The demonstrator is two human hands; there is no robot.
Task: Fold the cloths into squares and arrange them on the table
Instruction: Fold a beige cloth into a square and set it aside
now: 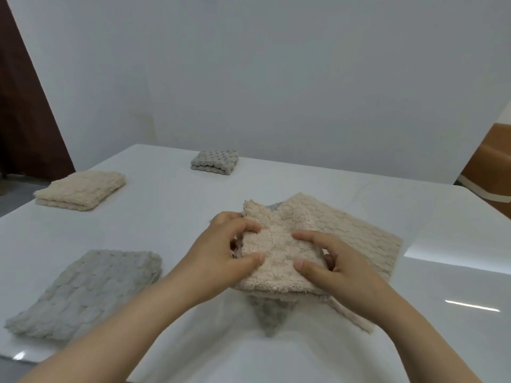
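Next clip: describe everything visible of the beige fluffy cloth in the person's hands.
The beige fluffy cloth is plush, waffle-textured on its flat right part. It is half folded, a rumpled flap doubled over the middle. The left hand and right hand pinch that flap from either side. It lies on the white table, over a grey cloth whose corner pokes out below.

Left hand (221, 251) and right hand (336, 265) sit close together at centre, knuckles up, each pinching the cloth (278, 244).
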